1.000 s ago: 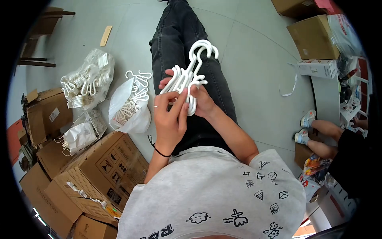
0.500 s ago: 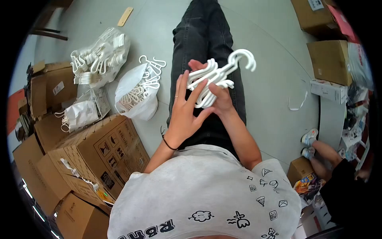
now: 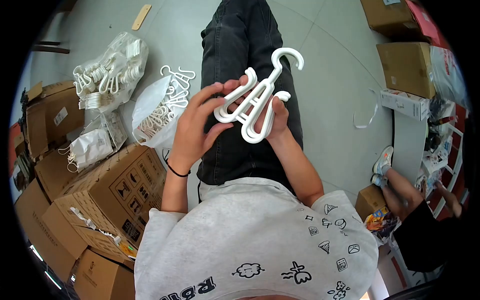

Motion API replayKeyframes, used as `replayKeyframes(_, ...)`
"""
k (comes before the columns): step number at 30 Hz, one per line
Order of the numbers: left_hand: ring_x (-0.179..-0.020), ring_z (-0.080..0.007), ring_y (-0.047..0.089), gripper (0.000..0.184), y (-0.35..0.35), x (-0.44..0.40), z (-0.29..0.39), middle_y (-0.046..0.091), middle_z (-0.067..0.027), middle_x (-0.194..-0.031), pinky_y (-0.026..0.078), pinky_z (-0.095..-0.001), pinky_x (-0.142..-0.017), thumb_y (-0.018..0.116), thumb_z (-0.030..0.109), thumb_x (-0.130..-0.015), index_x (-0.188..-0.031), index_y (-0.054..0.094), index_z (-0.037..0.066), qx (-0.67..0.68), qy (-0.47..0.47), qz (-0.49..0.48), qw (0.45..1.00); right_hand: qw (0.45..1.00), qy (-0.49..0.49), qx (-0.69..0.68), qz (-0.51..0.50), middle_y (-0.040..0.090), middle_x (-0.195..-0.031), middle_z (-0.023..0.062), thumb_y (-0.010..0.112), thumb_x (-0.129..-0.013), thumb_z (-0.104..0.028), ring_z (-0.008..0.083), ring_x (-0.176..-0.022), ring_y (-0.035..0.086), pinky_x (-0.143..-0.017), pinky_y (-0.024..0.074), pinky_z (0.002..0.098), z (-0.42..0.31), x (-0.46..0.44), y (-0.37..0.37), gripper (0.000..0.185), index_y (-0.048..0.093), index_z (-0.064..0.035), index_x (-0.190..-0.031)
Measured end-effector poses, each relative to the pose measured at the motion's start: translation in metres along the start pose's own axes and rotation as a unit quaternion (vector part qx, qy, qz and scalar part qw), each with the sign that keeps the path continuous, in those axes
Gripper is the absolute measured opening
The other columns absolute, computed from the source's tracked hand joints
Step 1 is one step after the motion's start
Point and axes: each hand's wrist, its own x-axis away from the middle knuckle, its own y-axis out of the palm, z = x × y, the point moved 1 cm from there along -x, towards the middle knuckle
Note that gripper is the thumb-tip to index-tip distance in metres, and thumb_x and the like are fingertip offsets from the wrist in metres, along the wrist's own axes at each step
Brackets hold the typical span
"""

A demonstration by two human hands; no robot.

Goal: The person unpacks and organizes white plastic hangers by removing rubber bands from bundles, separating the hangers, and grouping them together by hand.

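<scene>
White plastic hangers (image 3: 255,102), stacked so closely that they look like one, are held above my dark trousers with their hook toward the upper right. My left hand (image 3: 192,125) is at their left end, fingertips and thumb around the rounded edge. Behind and to the right, my right hand (image 3: 281,120) grips the stack, its thumb on the near side and part of its fingers hidden. On the floor at left lie a clear bag of white hangers (image 3: 107,75) and an open white bag (image 3: 155,112) with more hangers in and on it.
Cardboard boxes (image 3: 120,185) stand at lower left beside a white pouch (image 3: 91,148). More boxes (image 3: 407,69) and a white carton (image 3: 405,103) are at right. Another person's legs (image 3: 400,187) show at lower right. A strip of white strap (image 3: 367,120) lies on the floor.
The hangers have turned and now lie neatly aligned, their hooks overlapping as one. My left hand has moved off their middle to the left end. The camera view has shifted a little.
</scene>
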Motion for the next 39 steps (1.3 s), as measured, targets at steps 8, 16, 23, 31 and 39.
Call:
replayKeyframes(8, -0.148, -0.0423, 0.037, 0.029, -0.015, -0.012, 0.01, 0.043, -0.0192, -0.157, 0.038, -0.0509, -0.116, 0.083, 0.023, -0.075, -0.099, 0.076, 0.01, -0.091, 0.032, -0.124, 0.988, 0.995, 0.035, 0.092, -0.003, 0.053, -0.137, 0.0227, 0.082, -0.081, -0.05, 0.04, -0.14, 0.047, -0.116, 0.0437, 0.0533, -0.001, 0.007, 0.007, 0.086, 0.045, -0.0031, -0.142)
replayKeyframes(16, -0.142, -0.0393, 0.043, 0.032, -0.001, -0.014, -0.01, 0.047, -0.0161, -0.153, 0.042, -0.0481, -0.111, 0.081, 0.021, -0.079, -0.108, 0.074, 0.011, -0.101, 0.054, -0.169, 0.979, 0.991, -0.035, 0.117, 0.051, 0.058, -0.129, 0.0187, 0.087, -0.073, -0.052, 0.0325, -0.128, 0.056, -0.117, 0.0401, 0.0484, -0.005, 0.005, -0.01, 0.088, 0.05, -0.0015, -0.135)
replayKeyframes(23, -0.101, -0.0263, 0.071, 0.028, 0.015, -0.012, -0.206, 0.075, -0.0159, -0.108, 0.054, -0.0394, -0.09, 0.062, 0.02, -0.098, -0.116, 0.072, 0.001, 0.1, -0.252, 0.163, 0.949, 0.99, -0.101, -0.002, 0.094, 0.052, -0.118, 0.0057, 0.086, -0.076, -0.052, 0.0254, -0.121, 0.052, -0.126, 0.0293, 0.0458, -0.062, 0.008, -0.052, 0.081, 0.048, -0.0077, -0.133)
replayKeyframes(31, -0.106, -0.0413, 0.068, 0.03, 0.086, 0.036, -0.427, 0.071, -0.0232, -0.111, 0.055, -0.0496, -0.089, 0.073, 0.029, -0.089, -0.106, 0.072, 0.004, -0.267, -0.502, -0.013, 0.823, 0.993, -0.064, -0.026, 0.098, 0.055, -0.113, 0.0031, 0.086, -0.075, -0.054, 0.0217, -0.119, 0.053, -0.124, 0.0314, 0.0439, -0.05, 0.002, -0.063, 0.078, 0.051, -0.009, -0.129)
replayKeyframes(39, -0.087, -0.0381, 0.064, 0.018, 0.08, 0.026, -0.374, 0.068, -0.0197, -0.102, 0.049, -0.0473, -0.077, 0.064, 0.016, -0.096, -0.099, 0.068, -0.001, -0.231, -0.278, 0.242, 0.9, 0.994, -0.017, -0.004, 0.107, 0.055, -0.113, 0.0048, 0.086, -0.075, -0.051, 0.0237, -0.117, 0.055, -0.121, 0.0351, 0.0444, -0.04, 0.005, -0.072, 0.077, 0.052, -0.0075, -0.13)
